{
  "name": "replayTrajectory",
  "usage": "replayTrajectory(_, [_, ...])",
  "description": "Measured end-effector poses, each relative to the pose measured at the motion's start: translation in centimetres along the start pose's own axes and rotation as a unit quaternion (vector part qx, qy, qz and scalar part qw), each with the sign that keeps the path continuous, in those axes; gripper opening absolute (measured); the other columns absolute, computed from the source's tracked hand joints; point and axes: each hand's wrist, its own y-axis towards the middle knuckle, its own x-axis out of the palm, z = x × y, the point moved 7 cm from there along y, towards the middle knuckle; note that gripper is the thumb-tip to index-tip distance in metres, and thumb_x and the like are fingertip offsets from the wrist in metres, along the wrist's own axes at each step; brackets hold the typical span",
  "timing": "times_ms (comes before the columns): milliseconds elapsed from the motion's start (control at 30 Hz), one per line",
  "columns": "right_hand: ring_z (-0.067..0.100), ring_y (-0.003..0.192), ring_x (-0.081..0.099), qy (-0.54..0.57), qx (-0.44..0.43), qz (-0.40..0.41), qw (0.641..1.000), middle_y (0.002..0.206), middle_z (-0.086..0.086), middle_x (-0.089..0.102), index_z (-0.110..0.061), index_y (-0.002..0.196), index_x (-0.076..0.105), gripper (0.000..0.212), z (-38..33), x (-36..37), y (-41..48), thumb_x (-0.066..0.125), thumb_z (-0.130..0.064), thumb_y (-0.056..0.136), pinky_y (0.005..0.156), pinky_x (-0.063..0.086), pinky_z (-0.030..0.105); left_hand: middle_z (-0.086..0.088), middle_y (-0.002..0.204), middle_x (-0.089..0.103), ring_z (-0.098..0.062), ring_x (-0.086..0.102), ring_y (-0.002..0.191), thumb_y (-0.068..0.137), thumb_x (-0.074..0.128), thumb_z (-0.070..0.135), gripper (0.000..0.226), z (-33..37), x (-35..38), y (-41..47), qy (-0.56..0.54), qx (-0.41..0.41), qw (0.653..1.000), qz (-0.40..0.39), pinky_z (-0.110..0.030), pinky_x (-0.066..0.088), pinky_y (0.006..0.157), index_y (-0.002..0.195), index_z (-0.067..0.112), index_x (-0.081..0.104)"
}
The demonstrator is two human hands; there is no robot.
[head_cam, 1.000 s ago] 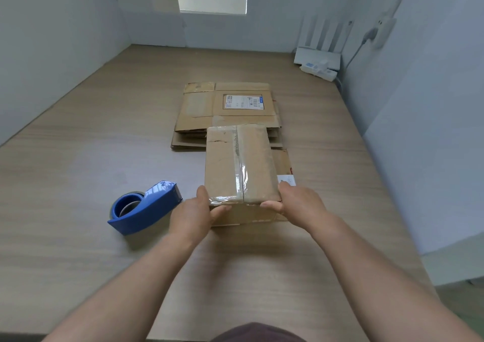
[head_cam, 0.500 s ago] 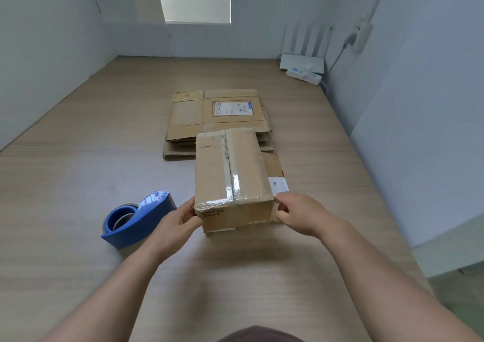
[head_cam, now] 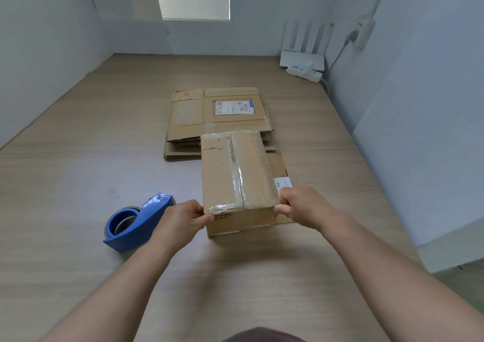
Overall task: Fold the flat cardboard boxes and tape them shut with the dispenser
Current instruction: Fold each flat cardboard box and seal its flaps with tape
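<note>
Pale wood desk (head_cam: 78, 184), with left grip (head_cam: 183, 218) and right grip (head_cam: 301, 205) pinching near top corners of the taped box (head_cam: 235, 174), pulled nearer than a second ago, so probably sealed and due aside; blue dispenser (head_cam: 136, 223) just left, flat cardboard stack (head_cam: 188, 116) beyond.

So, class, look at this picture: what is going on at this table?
A person grips a folded cardboard box at its near corners, left hand on one, right hand on the other. Its top seam already carries clear tape. The blue tape dispenser lies on the table to its left, untouched. A stack of flat boxes waits behind.
</note>
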Motion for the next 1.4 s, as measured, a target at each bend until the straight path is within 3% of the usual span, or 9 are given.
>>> replayTrajectory(267, [0.027,0.086,0.055,0.095,0.083,0.119,0.985,0.083,0.002,0.052,-0.014,0.084,0.045,0.025,-0.2,1.7,-1.4,0.059,-0.034,0.088,0.067,0.037,0.033,-0.008,0.089,0.068,-0.029,0.062,0.084,0.097,0.050,0.035,0.027,1.3,1.0,-1.3,0.051,0.003,0.990,0.130,-0.039,0.053,0.074,0.104,0.011,0.057])
replayTrajectory(400, [0.023,0.103,0.059,-0.037,0.153,0.101,0.982,0.105,0.002,0.060,-0.012,0.110,0.050,0.082,-2.2,1.3,-1.7,0.052,-0.083,0.068,0.071,0.038,0.031,-0.004,0.091,0.065,-0.027,0.062,0.092,0.082,0.054,0.067,0.055,1.9,1.2,-1.1,0.133,-0.043,0.984,0.114,-0.033,0.049,0.068,0.100,0.014,0.050])
replayTrajectory(533, [0.023,0.102,0.063,-0.089,0.156,0.080,0.981,0.107,0.002,0.065,-0.011,0.108,0.054,0.089,-3.1,0.5,-0.3,0.039,-0.089,0.068,0.069,0.038,0.029,-0.004,0.094,0.066,-0.025,0.063,0.090,0.082,0.041,0.076,0.061,2.5,0.5,-0.4,0.228,-0.033,0.966,0.116,-0.032,0.046,0.065,0.097,0.017,0.047])
replayTrajectory(767, [0.028,0.086,0.057,-0.033,0.080,0.088,0.992,0.093,0.007,0.062,-0.013,0.088,0.039,0.051,-1.1,0.8,-0.7,0.047,-0.064,0.088,0.067,0.034,0.031,0.001,0.081,0.064,-0.018,0.060,0.078,0.090,0.049,0.059,0.042,1.4,0.4,-0.3,0.108,0.002,0.989,0.097,-0.032,0.051,0.066,0.091,0.017,0.052])
replayTrajectory(900, [0.023,0.075,0.055,0.144,0.163,0.154,0.964,0.077,0.002,0.056,-0.012,0.080,0.047,0.046,0.0,2.2,-1.8,0.064,-0.055,0.082,0.062,0.038,0.032,0.007,0.098,0.066,-0.011,0.061,0.096,0.090,0.062,0.041,0.025,0.2,0.9,-1.3,-0.121,-0.031,0.987,0.105,-0.027,0.048,0.078,0.104,0.021,0.061])
replayTrajectory(1033, [0.017,0.064,0.068,0.416,0.153,0.091,0.892,0.084,0.015,0.067,-0.007,0.081,0.059,0.004,0.8,2.9,-2.3,0.058,-0.004,0.084,0.076,0.057,0.041,0.005,0.107,0.069,-0.012,0.061,0.104,0.092,0.055,0.014,0.023,-0.8,0.9,-1.6,-0.166,-0.036,0.982,0.084,-0.027,0.047,0.084,0.113,0.019,0.064])
replayTrajectory(1067, [0.017,0.065,0.069,0.417,0.137,0.070,0.896,0.086,0.017,0.068,-0.006,0.083,0.061,0.012,0.9,2.5,-2.3,0.053,0.003,0.084,0.077,0.056,0.039,0.005,0.107,0.069,-0.012,0.062,0.105,0.093,0.053,0.012,0.023,-1.0,0.9,-1.5,-0.165,-0.030,0.983,0.078,-0.029,0.049,0.086,0.112,0.019,0.064])
replayTrajectory(1233, [0.028,0.078,0.066,0.200,0.049,0.051,0.977,0.079,0.010,0.065,-0.022,0.062,0.047,0.030,1.1,0.5,-1.2,0.063,-0.012,0.085,0.073,0.052,0.036,0.008,0.099,0.070,-0.007,0.064,0.096,0.094,0.059,0.019,0.009,-0.9,1.1,-0.8,-0.123,0.002,0.990,0.069,-0.028,0.052,0.085,0.101,0.020,0.065])
replayTrajectory(1400, [0.023,0.075,0.044,0.013,-0.001,0.065,0.998,0.077,0.003,0.050,-0.027,0.061,0.029,0.041,0.0,0.1,-0.2,0.056,-0.025,0.093,0.061,0.028,0.029,0.006,0.079,0.066,-0.009,0.061,0.071,0.094,0.059,0.030,0.013,-0.3,0.6,-0.2,-0.022,0.023,0.996,0.082,-0.024,0.048,0.059,0.087,0.019,0.058])
